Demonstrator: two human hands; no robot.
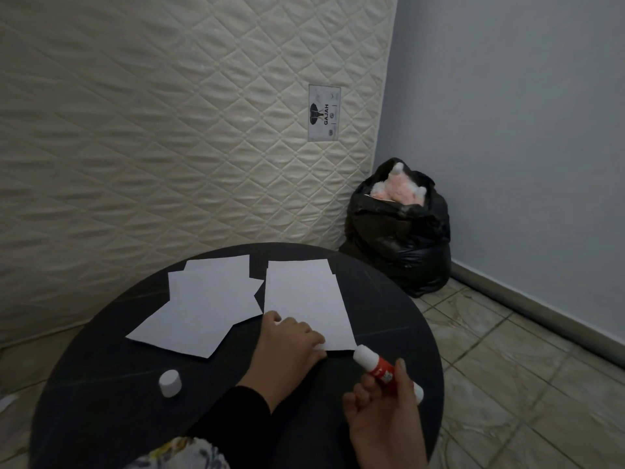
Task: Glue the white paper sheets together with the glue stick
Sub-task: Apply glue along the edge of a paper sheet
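Glue stick (pixel 378 365) uncapped, pinched in right hand (pixel 382 414), tip just off the near corner of the right sheet (pixel 304 299). Left hand (pixel 291 340) pressed flat on that sheet's near edge. Looks like gluing is underway; left stack (pixel 203 306) still loose. Cap (pixel 170 383) stands on table (pixel 101 401), clear of the work. Nothing blocking.
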